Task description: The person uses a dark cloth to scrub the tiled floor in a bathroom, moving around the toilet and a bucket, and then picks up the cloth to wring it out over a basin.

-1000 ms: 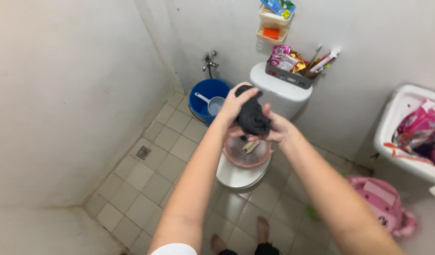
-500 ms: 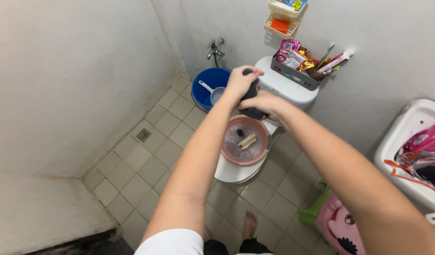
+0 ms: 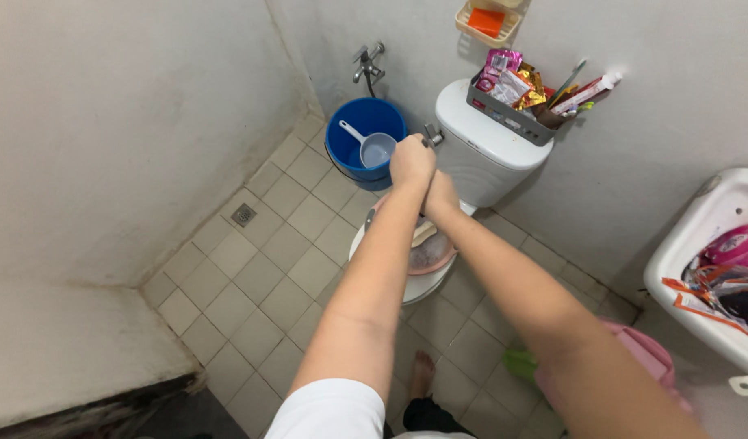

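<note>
Upper centre of frame: the left hand (image 3: 412,160) and right hand (image 3: 440,195) are both clenched into fists, pressed against one another, left above right. The dark cloth (image 3: 427,143) is almost wholly enclosed; only a small dark edge shows at the top right of the left fist. Directly below the hands, a pink basin (image 3: 435,258) rests on the toilet seat (image 3: 414,289). A blue bucket (image 3: 351,154) with a ladle (image 3: 374,149) stands to their left.
</note>
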